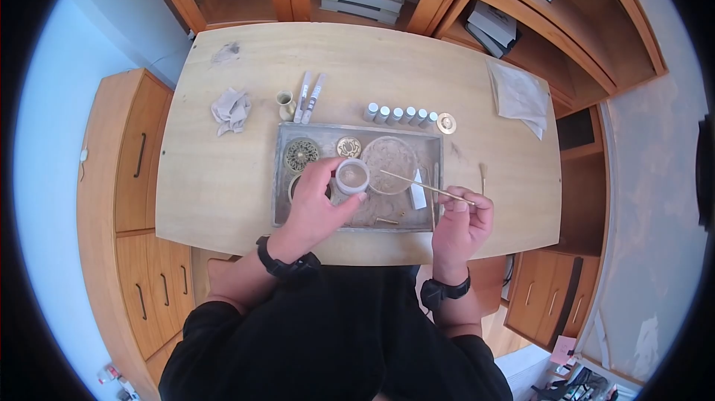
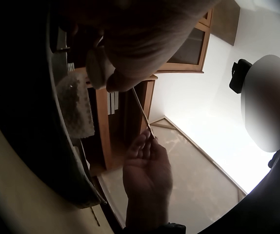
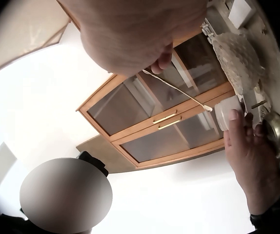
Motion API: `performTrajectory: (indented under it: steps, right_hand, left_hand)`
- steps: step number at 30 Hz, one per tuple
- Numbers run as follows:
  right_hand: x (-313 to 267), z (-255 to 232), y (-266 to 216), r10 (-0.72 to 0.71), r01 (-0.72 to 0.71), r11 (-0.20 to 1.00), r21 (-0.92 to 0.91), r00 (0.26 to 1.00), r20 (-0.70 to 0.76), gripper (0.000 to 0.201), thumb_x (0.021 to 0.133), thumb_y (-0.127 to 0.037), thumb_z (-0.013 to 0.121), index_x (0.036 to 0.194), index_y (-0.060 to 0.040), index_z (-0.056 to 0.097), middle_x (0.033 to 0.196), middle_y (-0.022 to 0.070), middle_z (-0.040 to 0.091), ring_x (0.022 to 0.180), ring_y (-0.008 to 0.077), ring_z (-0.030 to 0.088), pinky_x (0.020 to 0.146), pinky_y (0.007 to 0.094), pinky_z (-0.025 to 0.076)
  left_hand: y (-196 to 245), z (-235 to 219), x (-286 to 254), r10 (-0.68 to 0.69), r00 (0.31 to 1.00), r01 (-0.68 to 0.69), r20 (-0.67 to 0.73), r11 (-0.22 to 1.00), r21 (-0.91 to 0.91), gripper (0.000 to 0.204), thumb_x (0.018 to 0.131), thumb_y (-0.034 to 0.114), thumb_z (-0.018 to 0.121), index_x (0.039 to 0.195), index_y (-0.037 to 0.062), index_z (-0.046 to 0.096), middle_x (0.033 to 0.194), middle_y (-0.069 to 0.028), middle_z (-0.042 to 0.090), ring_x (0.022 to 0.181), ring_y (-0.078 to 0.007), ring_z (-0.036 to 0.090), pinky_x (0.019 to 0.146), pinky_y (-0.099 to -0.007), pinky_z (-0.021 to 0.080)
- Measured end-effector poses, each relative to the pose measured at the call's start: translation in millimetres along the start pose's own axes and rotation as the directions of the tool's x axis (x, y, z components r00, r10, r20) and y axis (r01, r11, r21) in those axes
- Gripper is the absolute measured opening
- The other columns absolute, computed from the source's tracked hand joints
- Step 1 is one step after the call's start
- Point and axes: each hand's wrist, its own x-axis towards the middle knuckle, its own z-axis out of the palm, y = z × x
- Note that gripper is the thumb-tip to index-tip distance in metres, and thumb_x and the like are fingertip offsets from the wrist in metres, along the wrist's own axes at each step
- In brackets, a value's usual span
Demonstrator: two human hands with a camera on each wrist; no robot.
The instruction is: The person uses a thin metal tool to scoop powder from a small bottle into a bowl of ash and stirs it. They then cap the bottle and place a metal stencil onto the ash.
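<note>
My left hand [image 1: 313,204] grips a small translucent jar [image 1: 352,172] between thumb and fingers, above the wooden tray [image 1: 277,185]. Pale brownish powder shows inside the jar. My right hand [image 1: 463,231] pinches a thin brass-coloured stick [image 1: 417,182] by its far end, and its tip points left toward the jar. In the right wrist view the stick [image 3: 179,90] ends in a small scoop-like tip, a little apart from the jar [image 3: 228,111]. Beneath the stick in the head view is a round textured bowl [image 1: 412,154] of grey-brown powder.
The tray also bears an openwork brass disc [image 1: 302,154], a patterned brass piece [image 1: 348,147] and a white block [image 1: 418,191]. Behind it stand several small capped vials [image 1: 398,115], a brass vase [image 1: 285,105] and two tubes [image 1: 308,99]. Crumpled tissue [image 1: 232,110] lies left, a brush [image 1: 483,176] right.
</note>
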Motion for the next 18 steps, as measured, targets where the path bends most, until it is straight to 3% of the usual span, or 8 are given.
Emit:
performTrajectory:
  steps: [5,10,13,16,18]
  right_hand:
    - [5,-10,1,0.104,-0.112,0.992,-0.059,0.986,-0.128,0.012,0.103,0.001,0.061,0.114,-0.0003,0.058,0.109,0.0179,0.073,0.092,0.0191,0.071,0.088,0.0333,0.058]
    - [3,-19,12,0.162,-0.172,0.978,-0.12,0.983,-0.091,0.012,0.104,-0.003,0.063,0.115,0.0,0.061,0.111,0.0169,0.073,0.093,0.0194,0.071,0.088,0.0337,0.058]
    - [2,-20,12,0.176,-0.187,0.972,-0.145,0.98,-0.087,0.011,0.104,-0.003,0.063,0.115,0.0001,0.061,0.111,0.0166,0.074,0.093,0.0187,0.072,0.088,0.0334,0.058]
    - [1,-21,15,0.193,-0.198,0.97,-0.138,0.98,-0.048,0.011,0.104,-0.003,0.063,0.115,0.0003,0.061,0.11,0.0162,0.074,0.094,0.018,0.072,0.089,0.0333,0.058]
    - [2,-19,14,0.222,-0.225,0.965,-0.135,0.974,-0.038,0.01,0.104,-0.002,0.063,0.114,0.0005,0.061,0.109,0.0151,0.075,0.093,0.0166,0.072,0.089,0.0318,0.058]
  left_hand:
    - [1,2,-1,-0.009,1.0,0.009,-0.011,1.0,-0.014,0.055,0.08,0.009,0.085,0.128,0.0017,0.062,0.117,-0.0145,0.065,0.107,-0.0269,0.067,0.093,-0.0376,0.053]
    - [-1,0,-1,0.021,1.0,-0.021,-0.022,1.0,0.006,0.055,0.08,0.009,0.085,0.129,0.0016,0.061,0.117,-0.0141,0.065,0.107,-0.0264,0.067,0.092,-0.0371,0.053]
    - [0,0,-2,-0.067,0.997,0.067,-0.03,0.998,-0.003,0.055,0.08,0.01,0.085,0.129,0.0017,0.061,0.117,-0.0143,0.066,0.106,-0.0265,0.068,0.091,-0.0376,0.054]
    - [-3,0,-1,0.02,1.0,-0.02,-0.008,1.0,0.006,0.055,0.08,0.011,0.085,0.129,0.0018,0.061,0.118,-0.0148,0.066,0.105,-0.027,0.068,0.09,-0.038,0.054]
    - [0,0,-1,0.009,1.0,-0.009,-0.013,1.0,0.018,0.055,0.08,0.011,0.085,0.129,0.0016,0.061,0.117,-0.0149,0.066,0.105,-0.0271,0.068,0.09,-0.0381,0.054]
